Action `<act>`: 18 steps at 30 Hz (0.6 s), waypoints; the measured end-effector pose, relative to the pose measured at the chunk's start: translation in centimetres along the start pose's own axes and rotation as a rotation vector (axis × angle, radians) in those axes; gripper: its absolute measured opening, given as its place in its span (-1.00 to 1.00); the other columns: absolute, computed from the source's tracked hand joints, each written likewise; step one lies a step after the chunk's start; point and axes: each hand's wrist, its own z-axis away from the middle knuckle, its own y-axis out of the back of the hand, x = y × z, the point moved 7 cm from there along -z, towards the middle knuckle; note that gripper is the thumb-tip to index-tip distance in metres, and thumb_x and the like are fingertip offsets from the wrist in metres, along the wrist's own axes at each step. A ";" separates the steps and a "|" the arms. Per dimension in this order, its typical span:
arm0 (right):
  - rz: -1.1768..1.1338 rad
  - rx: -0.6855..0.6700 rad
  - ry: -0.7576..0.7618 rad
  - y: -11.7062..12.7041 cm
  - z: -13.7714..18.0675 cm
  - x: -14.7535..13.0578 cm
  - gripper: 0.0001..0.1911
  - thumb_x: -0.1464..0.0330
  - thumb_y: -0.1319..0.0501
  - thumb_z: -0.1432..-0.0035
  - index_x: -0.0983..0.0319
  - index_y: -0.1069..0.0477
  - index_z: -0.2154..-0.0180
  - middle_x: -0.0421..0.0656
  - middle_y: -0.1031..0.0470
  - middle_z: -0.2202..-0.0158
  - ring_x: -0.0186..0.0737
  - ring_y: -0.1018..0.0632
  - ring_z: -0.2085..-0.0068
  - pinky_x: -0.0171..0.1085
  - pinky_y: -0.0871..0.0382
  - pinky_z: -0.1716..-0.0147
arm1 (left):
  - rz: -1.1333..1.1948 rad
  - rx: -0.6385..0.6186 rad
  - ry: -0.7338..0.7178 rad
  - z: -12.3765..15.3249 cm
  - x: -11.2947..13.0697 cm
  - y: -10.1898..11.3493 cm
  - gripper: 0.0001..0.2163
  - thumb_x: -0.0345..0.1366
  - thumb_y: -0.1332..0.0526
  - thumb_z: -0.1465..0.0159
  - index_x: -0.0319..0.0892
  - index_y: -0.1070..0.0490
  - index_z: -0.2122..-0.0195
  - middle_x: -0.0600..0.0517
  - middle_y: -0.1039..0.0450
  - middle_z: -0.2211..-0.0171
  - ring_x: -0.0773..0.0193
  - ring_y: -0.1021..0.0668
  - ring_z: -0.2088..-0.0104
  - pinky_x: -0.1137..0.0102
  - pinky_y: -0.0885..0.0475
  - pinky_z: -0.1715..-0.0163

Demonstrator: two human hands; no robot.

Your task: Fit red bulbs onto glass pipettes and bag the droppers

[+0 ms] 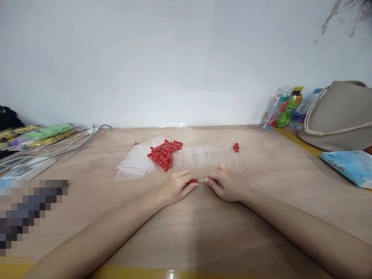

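Note:
My left hand is closed around a red rubber dropper bulb. From the bulb's right end a thin clear dropper tube runs into the pinched fingers of my right hand. How deep the tube sits in the bulb cannot be seen. Just beyond my hands lies a row of clear dropper tubes, side by side. A pile of red bulbs touches the row's left end, and a few more red bulbs lie at its right end.
Clear zip bags lie left of the pile. Cables and a power strip are farther left. Bottles, a beige bag and a blue packet occupy the right side. A white wall bounds the table's back.

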 end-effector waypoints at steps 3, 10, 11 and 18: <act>0.006 -0.016 -0.008 0.0 -0.1 0.0 -0.70 0.37 0.02 -0.20 0.24 -0.31 0.54 -0.25 -0.40 0.59 -0.39 -0.31 0.57 -0.23 -0.11 0.28 | -0.005 -0.004 -0.011 0.0 -0.1 0.0 -0.81 -0.26 -0.04 -0.27 -0.22 -0.37 0.24 -0.04 -0.40 0.35 0.29 -0.44 0.33 0.42 -0.34 0.33; -0.025 -0.086 0.034 1.7 -0.8 -0.9 -0.79 0.40 -0.03 -0.16 0.21 -0.41 0.42 -0.22 -0.49 0.50 -0.35 -0.41 0.50 -0.28 -0.18 0.32 | 0.047 0.063 0.027 -0.4 -0.3 0.5 -0.84 -0.26 -0.08 -0.24 -0.20 -0.38 0.25 -0.01 -0.41 0.36 0.31 -0.44 0.35 0.43 -0.35 0.34; -0.019 -0.103 0.029 2.0 -0.9 -0.8 -0.81 0.40 -0.06 -0.13 0.20 -0.44 0.41 -0.22 -0.49 0.50 -0.35 -0.41 0.50 -0.29 -0.19 0.33 | 0.059 0.071 0.047 -0.4 -0.3 0.6 -0.84 -0.26 -0.10 -0.23 -0.19 -0.37 0.22 0.00 -0.40 0.34 0.32 -0.44 0.36 0.43 -0.36 0.34; -0.027 0.166 -0.347 6.8 -0.4 7.2 -0.80 0.29 -0.13 -0.03 0.22 -0.48 0.47 -0.17 -0.51 0.46 -0.28 -0.45 0.43 -0.35 -0.22 0.47 | 0.114 0.076 0.180 -0.4 -1.1 0.8 -0.66 -0.30 -0.16 -0.15 -0.16 -0.23 0.03 -0.01 -0.34 0.26 0.33 -0.41 0.37 0.42 -0.39 0.38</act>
